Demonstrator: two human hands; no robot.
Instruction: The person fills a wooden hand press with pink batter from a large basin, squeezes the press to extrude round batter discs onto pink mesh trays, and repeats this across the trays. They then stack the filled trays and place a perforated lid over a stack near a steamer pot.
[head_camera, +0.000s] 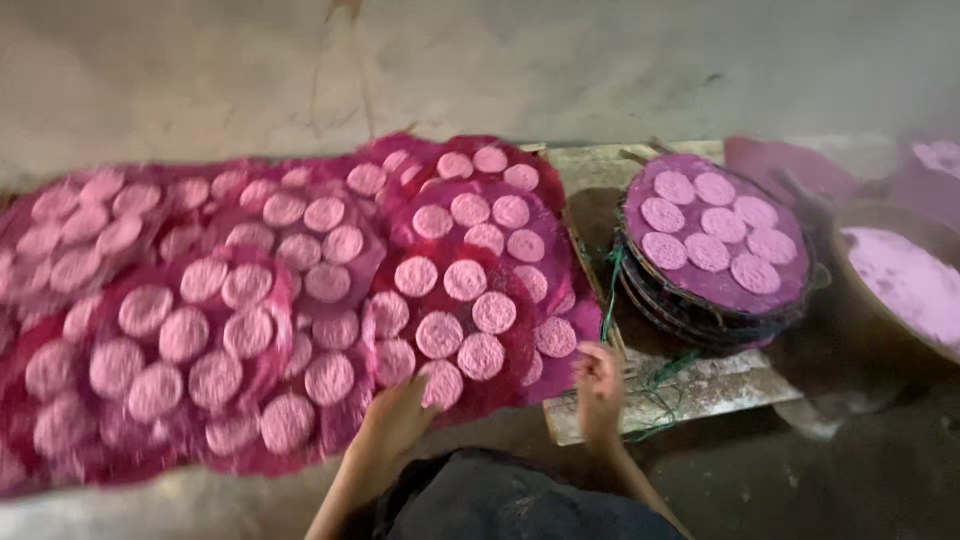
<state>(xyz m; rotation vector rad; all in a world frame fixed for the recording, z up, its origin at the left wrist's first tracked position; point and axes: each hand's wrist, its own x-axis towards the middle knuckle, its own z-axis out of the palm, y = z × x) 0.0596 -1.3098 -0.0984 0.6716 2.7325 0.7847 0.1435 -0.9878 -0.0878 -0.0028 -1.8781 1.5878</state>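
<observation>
Left hand (400, 410) lies flat, fingers spread, on the nearest red mesh tray (455, 320) of pink discs; right hand (598, 378) loosely curled at its lower-right edge, grip unclear.

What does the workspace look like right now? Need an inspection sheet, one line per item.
Surface: pale, dusty ground; a worn whitish board lies at right.
Job's things: many round pink discs on overlapping red mesh trays spread across the ground; a stack of dark round trays with pink discs on top sits on the board.
Clutter: a round bowl of pink powder at far right, partly blurred.
Grippers: left hand touches the near edge of a red mesh tray; right hand is at the board's edge, grip unclear.
Cables: thin green string loose on the board.
Surroundings: stained pale wall behind; person's dark clothing at the bottom.
</observation>
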